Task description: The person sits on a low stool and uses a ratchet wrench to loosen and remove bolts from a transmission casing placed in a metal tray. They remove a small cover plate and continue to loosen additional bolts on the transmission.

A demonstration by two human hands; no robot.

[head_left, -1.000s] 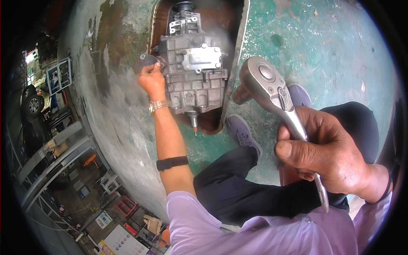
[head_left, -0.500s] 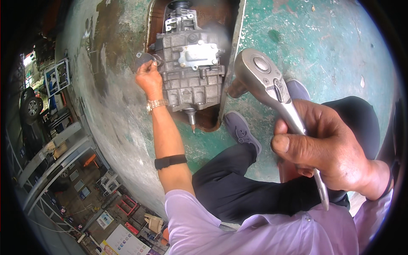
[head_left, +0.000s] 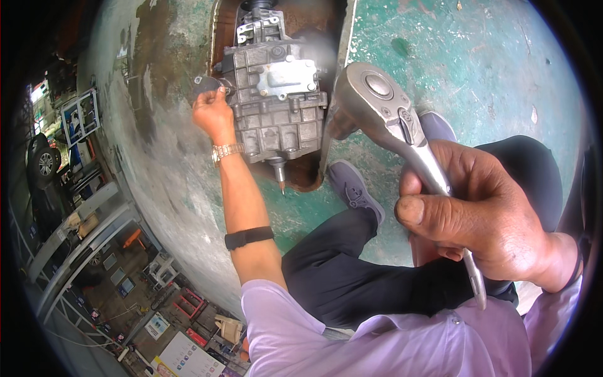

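Close to the camera, right hand (head_left: 483, 220) is clamped on a ratchet wrench (head_left: 402, 138) mid-handle; steel, stiff, likely heavy, maybe oily. Left hand (head_left: 213, 113) pinches a small dark part (head_left: 204, 83) against the gearbox (head_left: 276, 100), which sits on the green floor (head_left: 477, 69) ahead of the shoes.

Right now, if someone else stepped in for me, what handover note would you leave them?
Left hand: reaching out to the left side of the grey gearbox, fingers at a small dark part on its flank.
Right hand: gripping the handle of a chrome ratchet wrench, held up close to the camera, its head clear of the gearbox.
Gearbox sits in a rusty brown tray on the green floor, in front of the shoes.
Done: cannot tell from this view.
Left: ratchet not yet applied to the gearbox.
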